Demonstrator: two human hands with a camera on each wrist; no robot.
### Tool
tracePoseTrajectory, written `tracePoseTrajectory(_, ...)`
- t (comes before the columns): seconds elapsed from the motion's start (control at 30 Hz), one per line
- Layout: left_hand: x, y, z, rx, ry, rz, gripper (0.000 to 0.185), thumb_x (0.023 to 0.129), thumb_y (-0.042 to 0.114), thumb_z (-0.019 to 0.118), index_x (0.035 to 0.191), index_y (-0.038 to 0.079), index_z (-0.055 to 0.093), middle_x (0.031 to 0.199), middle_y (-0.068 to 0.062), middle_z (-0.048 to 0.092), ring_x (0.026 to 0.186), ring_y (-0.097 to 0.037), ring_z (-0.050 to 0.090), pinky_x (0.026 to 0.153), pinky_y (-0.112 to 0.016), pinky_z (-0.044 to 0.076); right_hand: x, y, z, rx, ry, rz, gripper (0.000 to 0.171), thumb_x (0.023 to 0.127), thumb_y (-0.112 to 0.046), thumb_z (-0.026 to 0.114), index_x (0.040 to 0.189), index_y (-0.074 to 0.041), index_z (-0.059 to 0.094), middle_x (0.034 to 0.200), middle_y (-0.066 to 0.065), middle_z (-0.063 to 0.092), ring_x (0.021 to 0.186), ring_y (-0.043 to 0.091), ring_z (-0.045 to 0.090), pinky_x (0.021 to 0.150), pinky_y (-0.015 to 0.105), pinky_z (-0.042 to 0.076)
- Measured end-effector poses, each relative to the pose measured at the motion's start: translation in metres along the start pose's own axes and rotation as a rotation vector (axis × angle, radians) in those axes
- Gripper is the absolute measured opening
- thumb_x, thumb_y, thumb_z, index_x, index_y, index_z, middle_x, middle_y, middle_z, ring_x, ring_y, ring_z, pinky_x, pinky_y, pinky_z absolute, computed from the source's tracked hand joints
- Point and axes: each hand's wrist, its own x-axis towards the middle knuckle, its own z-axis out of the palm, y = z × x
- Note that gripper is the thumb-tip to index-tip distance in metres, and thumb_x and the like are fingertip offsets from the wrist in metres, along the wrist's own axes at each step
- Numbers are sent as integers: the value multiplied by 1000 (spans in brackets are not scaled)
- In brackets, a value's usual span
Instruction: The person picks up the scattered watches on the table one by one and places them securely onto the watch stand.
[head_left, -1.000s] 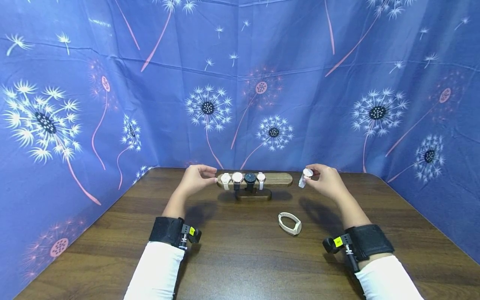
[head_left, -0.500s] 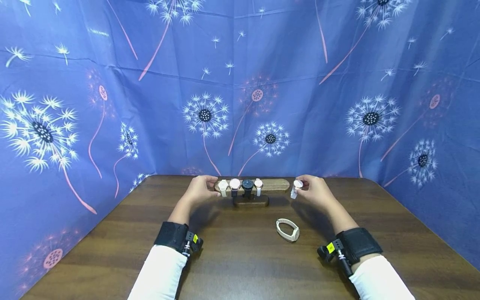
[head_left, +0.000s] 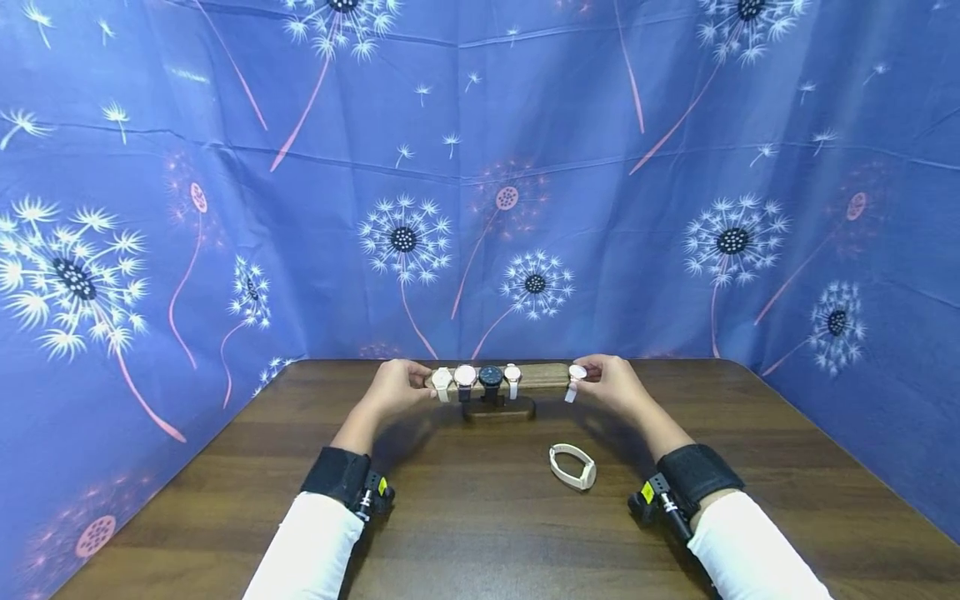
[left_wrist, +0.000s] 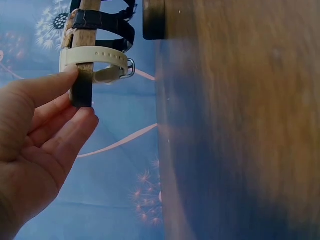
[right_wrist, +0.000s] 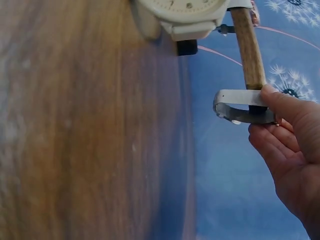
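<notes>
A wooden watch stand [head_left: 543, 376] carries several watches on its bar. My left hand [head_left: 396, 389] pinches the bar's left end between thumb and fingers, beside a cream-strapped watch [left_wrist: 107, 55]. At the other end, my right hand [head_left: 611, 385] pinches a white-strapped watch [head_left: 577, 372] by its case. In the right wrist view this watch's strap [right_wrist: 237, 96] forms a closed loop around the bar's end. Left of centre on the bar sit a rose-gold watch with a dark strap [head_left: 465, 377], a black watch [head_left: 491, 377] and a small white-strapped watch [head_left: 512, 374].
A cream watch [head_left: 573, 467] lies on its side on the wooden table [head_left: 480, 533], in front of the stand's right half. The stand's dark oval base [head_left: 498, 409] rests on the table. Behind hangs a blue dandelion-print cloth [head_left: 465, 217].
My right hand has moved left, bringing the white-strapped watch from beside the stand onto the bar's right end. The left hand has come onto the bar's left end. The head view has shifted slightly.
</notes>
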Motion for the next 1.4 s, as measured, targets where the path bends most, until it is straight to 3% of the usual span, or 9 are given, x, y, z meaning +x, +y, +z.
tracePoseTrajectory(0.17, -1, -1, -1, -13, 4, -13, 31, 78, 12, 83, 104, 1, 73, 85, -7, 73, 76, -16, 68, 75, -35, 56, 3, -1, 2, 23, -25, 15, 37, 81, -6, 78, 113, 10, 66, 98, 20, 71, 91, 32, 69, 79, 42, 57)
tracePoseTrajectory(0.57, 4, 1, -2, 38, 15, 9, 28, 76, 13, 83, 100, 1, 75, 82, -7, 72, 76, -18, 67, 74, -35, 56, 10, -4, 0, 61, -66, 6, 40, 77, -7, 83, 110, 10, 68, 95, 18, 73, 90, 28, 70, 76, 31, 57)
tracePoseTrajectory(0.97, 5, 0, 2, 1, 7, 22, 29, 76, 8, 82, 101, -4, 73, 82, -10, 73, 72, -16, 70, 72, -31, 57, 17, -1, -4, 9, -89, -24, 37, 72, -11, 87, 103, 5, 72, 88, 12, 74, 80, 21, 71, 68, 28, 56)
tracePoseTrajectory(1.4, 2, 6, -1, -7, 8, -4, 29, 78, 8, 81, 103, -3, 73, 83, -10, 74, 75, -19, 71, 72, -32, 57, 20, -2, -4, -121, -102, -149, 38, 71, -14, 88, 101, 3, 73, 83, 7, 74, 74, 15, 69, 67, 30, 55)
